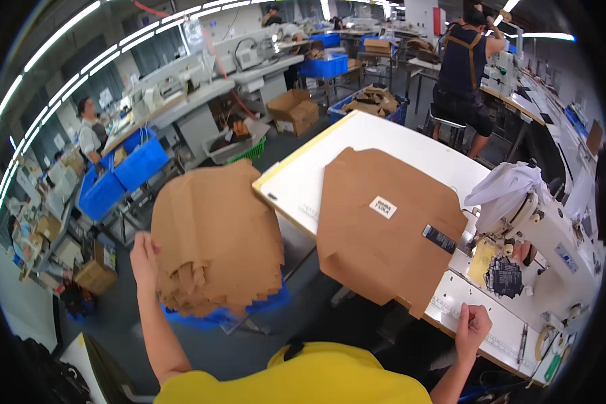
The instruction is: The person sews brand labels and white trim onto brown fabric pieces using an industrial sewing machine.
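Note:
A thick stack of brown fabric pieces (215,236) lies to the left, its near edges fanned and uneven. At its left edge is my left hand (145,257), fingers curled in; whether they pinch a piece cannot be made out. One large brown fabric panel (377,236) rests flat on the white sewing table (411,145), its near corner hanging past the edge. It bears a small white label (382,207) and a dark label (439,238). My right hand (475,326) is closed in a loose fist over the table's front edge, with nothing visible in it.
To the right stands a white sewing machine (552,249) with white cloth (512,185) draped on it. Dark labels (503,276) are piled beside the needle area. A blue bin (209,318) sits under the stack. Beyond are a cardboard box (293,111), blue crates (141,158) and several people.

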`<state>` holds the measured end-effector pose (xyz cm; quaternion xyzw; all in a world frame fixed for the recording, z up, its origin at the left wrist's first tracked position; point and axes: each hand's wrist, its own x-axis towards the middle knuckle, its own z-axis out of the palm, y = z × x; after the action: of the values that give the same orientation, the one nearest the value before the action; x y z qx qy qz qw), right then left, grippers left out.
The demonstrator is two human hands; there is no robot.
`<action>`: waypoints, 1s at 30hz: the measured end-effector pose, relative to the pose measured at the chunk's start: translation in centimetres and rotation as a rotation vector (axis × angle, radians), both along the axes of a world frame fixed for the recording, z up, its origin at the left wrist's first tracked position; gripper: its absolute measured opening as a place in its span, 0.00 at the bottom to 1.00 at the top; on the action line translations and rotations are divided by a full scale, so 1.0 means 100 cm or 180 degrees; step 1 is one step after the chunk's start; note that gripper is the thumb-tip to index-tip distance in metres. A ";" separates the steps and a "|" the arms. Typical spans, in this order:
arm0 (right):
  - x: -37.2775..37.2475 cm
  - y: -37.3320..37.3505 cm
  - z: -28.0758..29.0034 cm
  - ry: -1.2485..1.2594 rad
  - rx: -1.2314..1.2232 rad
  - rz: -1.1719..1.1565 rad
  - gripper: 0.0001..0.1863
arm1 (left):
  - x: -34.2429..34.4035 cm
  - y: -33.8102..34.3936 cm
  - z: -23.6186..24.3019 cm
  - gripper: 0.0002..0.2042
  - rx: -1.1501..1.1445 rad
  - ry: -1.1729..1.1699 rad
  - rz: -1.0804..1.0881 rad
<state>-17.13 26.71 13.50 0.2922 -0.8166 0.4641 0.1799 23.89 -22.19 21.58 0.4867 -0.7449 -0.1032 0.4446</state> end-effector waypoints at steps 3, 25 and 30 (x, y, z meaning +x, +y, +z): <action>-0.003 0.005 -0.008 0.0222 -0.0107 -0.0076 0.10 | -0.011 0.010 0.024 0.12 0.0190 -0.0848 0.0269; -0.008 0.019 -0.015 0.0152 0.0408 -0.0117 0.14 | 0.030 0.017 -0.015 0.10 0.1872 0.0042 -0.0612; -0.016 0.018 -0.023 0.0122 0.0335 -0.0106 0.14 | -0.002 0.016 -0.006 0.09 0.0424 -0.0650 0.0447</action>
<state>-18.74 28.46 11.23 0.2964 -0.8411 0.4118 0.1876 23.69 -20.55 20.96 0.5740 -0.7418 -0.0709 0.3394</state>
